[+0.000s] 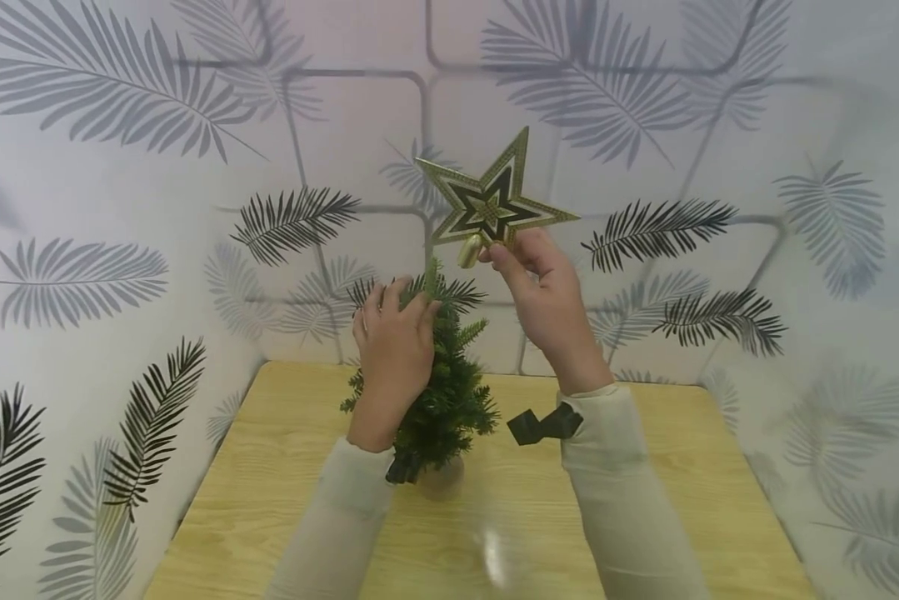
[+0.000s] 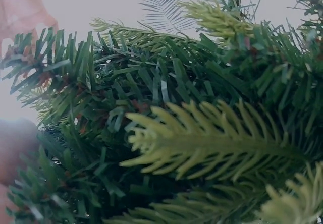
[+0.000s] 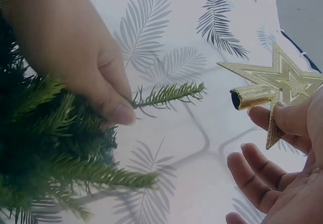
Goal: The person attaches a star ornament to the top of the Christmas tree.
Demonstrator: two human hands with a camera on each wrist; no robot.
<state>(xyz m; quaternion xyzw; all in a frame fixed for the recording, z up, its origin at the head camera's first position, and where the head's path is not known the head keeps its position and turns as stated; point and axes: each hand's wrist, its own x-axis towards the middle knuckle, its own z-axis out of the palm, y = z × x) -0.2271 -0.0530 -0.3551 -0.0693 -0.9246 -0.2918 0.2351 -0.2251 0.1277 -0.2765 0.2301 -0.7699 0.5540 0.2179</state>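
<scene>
A small artificial Christmas tree (image 1: 452,400) stands on the wooden table. Near its tip, my left hand (image 1: 395,350) pinches the base of the top sprig (image 3: 169,95), which sticks out beyond the fingertips in the right wrist view. My right hand (image 1: 554,304) holds a gold star tree topper (image 1: 488,208) between thumb and fingers, up and to the right of the sprig. The topper's hollow gold tube (image 3: 252,97) has its open end towards the sprig, with a gap between them. Green branches (image 2: 212,138) fill most of the left wrist view.
The light wooden table (image 1: 254,500) reaches back to a wall (image 1: 367,117) patterned with grey and black feathery leaves. A black strip (image 1: 545,423) shows at the right sleeve cuff. Side branches (image 3: 101,173) of the tree spread below the left hand.
</scene>
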